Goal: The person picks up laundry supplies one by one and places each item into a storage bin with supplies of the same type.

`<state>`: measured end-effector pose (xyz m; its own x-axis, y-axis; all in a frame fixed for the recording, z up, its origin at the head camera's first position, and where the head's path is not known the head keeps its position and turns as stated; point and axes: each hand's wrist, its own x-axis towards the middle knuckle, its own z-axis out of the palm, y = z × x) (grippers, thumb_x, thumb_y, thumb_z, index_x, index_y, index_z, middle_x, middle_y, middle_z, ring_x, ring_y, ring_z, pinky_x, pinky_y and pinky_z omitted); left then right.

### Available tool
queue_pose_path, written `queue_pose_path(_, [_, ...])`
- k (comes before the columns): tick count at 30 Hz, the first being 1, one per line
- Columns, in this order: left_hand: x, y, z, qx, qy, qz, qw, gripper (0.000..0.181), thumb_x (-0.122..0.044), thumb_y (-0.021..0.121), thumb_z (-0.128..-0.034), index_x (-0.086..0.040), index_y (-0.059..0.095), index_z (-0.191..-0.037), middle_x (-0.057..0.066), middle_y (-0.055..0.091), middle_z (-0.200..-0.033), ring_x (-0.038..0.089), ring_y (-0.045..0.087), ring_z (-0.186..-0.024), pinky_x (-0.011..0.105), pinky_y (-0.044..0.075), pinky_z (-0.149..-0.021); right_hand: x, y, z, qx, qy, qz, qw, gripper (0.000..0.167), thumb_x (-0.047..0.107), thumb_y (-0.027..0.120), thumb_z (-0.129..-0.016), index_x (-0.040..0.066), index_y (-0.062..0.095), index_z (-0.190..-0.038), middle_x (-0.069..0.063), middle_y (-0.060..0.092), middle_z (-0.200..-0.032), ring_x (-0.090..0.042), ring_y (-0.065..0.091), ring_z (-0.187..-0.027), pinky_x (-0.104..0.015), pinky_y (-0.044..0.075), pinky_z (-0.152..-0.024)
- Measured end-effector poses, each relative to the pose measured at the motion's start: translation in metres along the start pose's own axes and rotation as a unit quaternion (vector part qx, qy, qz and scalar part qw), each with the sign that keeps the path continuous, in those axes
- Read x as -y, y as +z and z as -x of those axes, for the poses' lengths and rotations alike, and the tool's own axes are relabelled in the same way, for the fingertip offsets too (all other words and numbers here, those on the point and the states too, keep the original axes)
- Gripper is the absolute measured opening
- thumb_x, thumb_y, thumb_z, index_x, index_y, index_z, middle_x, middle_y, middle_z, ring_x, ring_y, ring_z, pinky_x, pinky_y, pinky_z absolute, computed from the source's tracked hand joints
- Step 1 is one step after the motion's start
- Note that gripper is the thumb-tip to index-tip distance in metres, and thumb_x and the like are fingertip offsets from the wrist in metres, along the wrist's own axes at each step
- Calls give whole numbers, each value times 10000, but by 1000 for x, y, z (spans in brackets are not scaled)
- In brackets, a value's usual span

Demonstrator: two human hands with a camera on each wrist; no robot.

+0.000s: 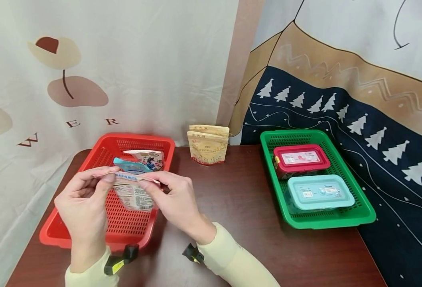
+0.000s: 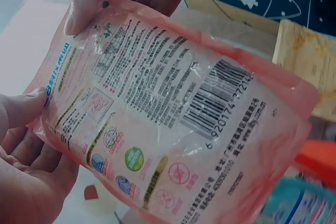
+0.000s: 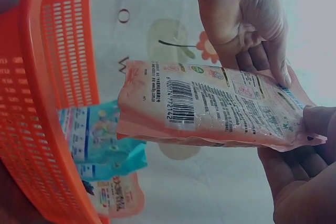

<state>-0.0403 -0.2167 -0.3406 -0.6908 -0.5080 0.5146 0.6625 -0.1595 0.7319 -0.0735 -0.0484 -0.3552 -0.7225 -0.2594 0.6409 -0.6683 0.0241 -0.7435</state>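
Observation:
A pink pouch (image 2: 157, 93) with printed text and a barcode hangs over the red basket (image 1: 117, 227), its back toward the wrist views. My left hand (image 1: 87, 203) pinches one upper corner between thumb and fingers. At the other upper corner my right hand (image 1: 176, 199) pinches the same edge, thumb on the printed side. Behind the pouch in the head view, a blue pouch (image 1: 126, 163) and another printed pouch (image 1: 151, 159) stand in the basket's far part. The front of the held pouch is hidden.
A yellow stand-up pouch (image 1: 208, 147) stands at the table's back, right of the red basket. On the right a green basket (image 1: 279, 195) holds a red lidded box (image 1: 300, 157) and a light-blue lidded box (image 1: 320, 193). Printed curtains (image 1: 160, 71) hang behind the table.

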Motion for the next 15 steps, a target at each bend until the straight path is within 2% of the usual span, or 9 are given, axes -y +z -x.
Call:
queue_pose_path(5, [-1, -15, -5, 109, -94, 38, 9999, 217, 304, 653, -813, 321, 605, -1023, 248, 754, -952, 286, 733, -836, 257, 597, -793, -2, 10, 0, 188, 42, 386, 9991, 177, 132, 761, -953, 85, 790, -1121, 11, 779, -989, 66, 577, -768, -96, 482, -634])
queue_pose_path(9, [0, -26, -7, 224, -191, -82, 9995, 209, 311, 649, -810, 325, 597, -1012, 242, 755, -957, 276, 737, -843, 246, 597, -791, -5, 18, 1, 320, -6, 545, 9980, 207, 139, 751, -962, 67, 782, -1153, -19, 786, -1062, 36, 682, -914, -90, 515, -758])
queue_pose_path(12, [1, -34, -7, 143, -393, -596, 9973, 214, 267, 675, -828, 305, 612, -1029, 195, 768, -962, 243, 740, -851, 231, 592, -795, -9, 24, 3, 438, 27, 633, 9970, 211, 144, 746, -966, 52, 780, -1153, -47, 785, -1075, -13, 711, -945, -89, 509, -803])
queue_pose_path(15, [6, -40, -7, 51, -649, -995, 9929, 228, 226, 694, -846, 286, 622, -1054, 159, 775, -972, 214, 740, -865, 215, 587, -797, -16, 30, 5, 564, 93, 730, 9957, 202, 150, 737, -973, 50, 779, -1144, -54, 783, -1076, -26, 709, -923, -75, 499, -788])
